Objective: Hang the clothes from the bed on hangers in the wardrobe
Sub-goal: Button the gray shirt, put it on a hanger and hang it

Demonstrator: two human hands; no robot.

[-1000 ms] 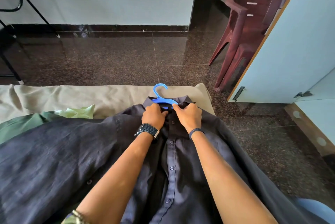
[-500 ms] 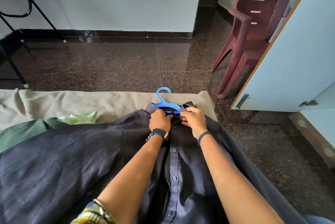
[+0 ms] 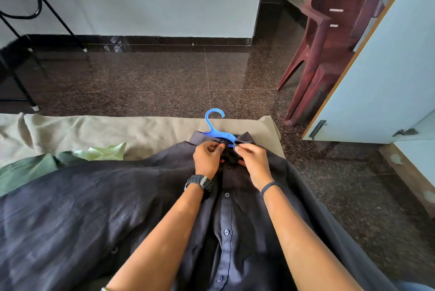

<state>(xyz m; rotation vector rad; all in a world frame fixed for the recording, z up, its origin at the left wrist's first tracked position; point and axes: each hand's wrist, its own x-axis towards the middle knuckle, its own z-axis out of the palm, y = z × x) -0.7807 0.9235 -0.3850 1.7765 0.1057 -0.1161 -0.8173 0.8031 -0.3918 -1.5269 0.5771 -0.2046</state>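
A person is leaning over a bed (image 3: 146,131) and working at the neck of a dark shirt (image 3: 237,220) that is lying flat, front up, on the tan sheet, with a blue hanger (image 3: 215,129) already tucked inside it so that only the hook and a bit of the shoulder bar are poking out past the collar. The left hand (image 3: 207,158) is pinching the left side of the placket just below the collar, fingers curled on the cloth; the right hand (image 3: 253,161) is pinching the right collar edge in the same way, the two hands nearly touching. The step in hand looks to be closing the top button so the shirt is not slipping off the hanger. Doing it well probably means keeping the hook centred in the neck opening, drawing both edges together over the bar without dragging the hanger sideways, and feeding the button through while the cloth is lying slack rather than stretched; whether the button is through yet is hidden by the fingers. A green garment (image 3: 30,169) is waiting at the left of the bed, partly under the shirt. The wardrobe door (image 3: 386,74) is standing open at the right, near the bed's corner, with a stack of maroon chairs (image 3: 329,38) just beside it.
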